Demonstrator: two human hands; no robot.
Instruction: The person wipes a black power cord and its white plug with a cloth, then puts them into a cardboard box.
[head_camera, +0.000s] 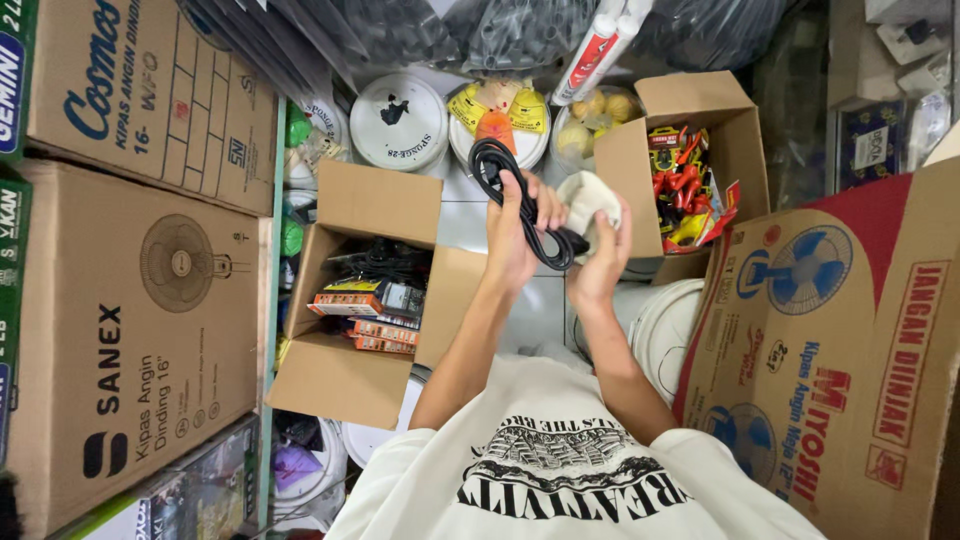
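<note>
Both forearms are raised in front of the chest. The left hand (515, 235) grips a coiled black cable (520, 200) with fingers closed. The right hand (600, 255) has its fingers wrapped around a white cloth (585, 200).

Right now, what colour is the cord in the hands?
The cord is black, looped over the left hand; the head view shows it.

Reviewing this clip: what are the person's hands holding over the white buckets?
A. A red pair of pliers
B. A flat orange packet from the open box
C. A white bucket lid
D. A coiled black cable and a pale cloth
D: the left hand grips a coiled black cable, while the right hand bunches a pale cloth against its plug end.
</note>
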